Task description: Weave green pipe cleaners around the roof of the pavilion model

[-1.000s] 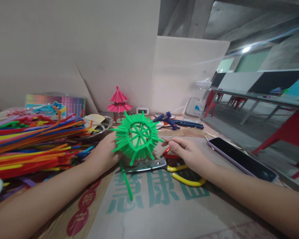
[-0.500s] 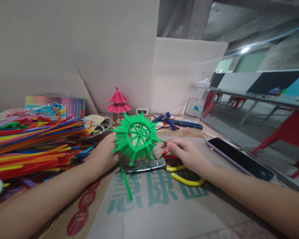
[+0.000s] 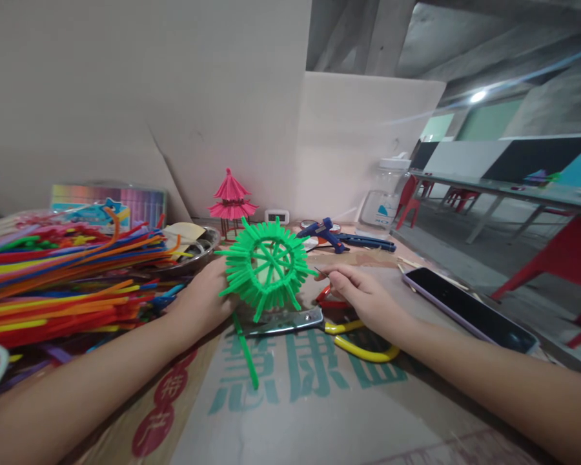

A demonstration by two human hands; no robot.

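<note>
A green pipe-cleaner ball (image 3: 266,268) with spokes sticking out all round is held upright just above the cardboard sheet (image 3: 319,413). My left hand (image 3: 201,300) grips it from behind on its left side. My right hand (image 3: 363,297) is pinched on a thin dark needle-like pin (image 3: 321,272) whose tip points at the ball's right edge. A loose green pipe cleaner (image 3: 244,352) lies below the ball. Scissors with yellow handles (image 3: 319,323) lie under my right hand.
A big heap of coloured pipe cleaners (image 3: 62,278) fills the left. Behind stand a marker set (image 3: 109,200), a pink paper pagoda (image 3: 231,200), a blue glue gun (image 3: 326,234) and a plastic jar (image 3: 385,197). A phone (image 3: 467,310) lies at the right near the table edge.
My right hand drew in to the ball's right edge, then eased slightly back with the pin. My left hand and the ball stayed put.
</note>
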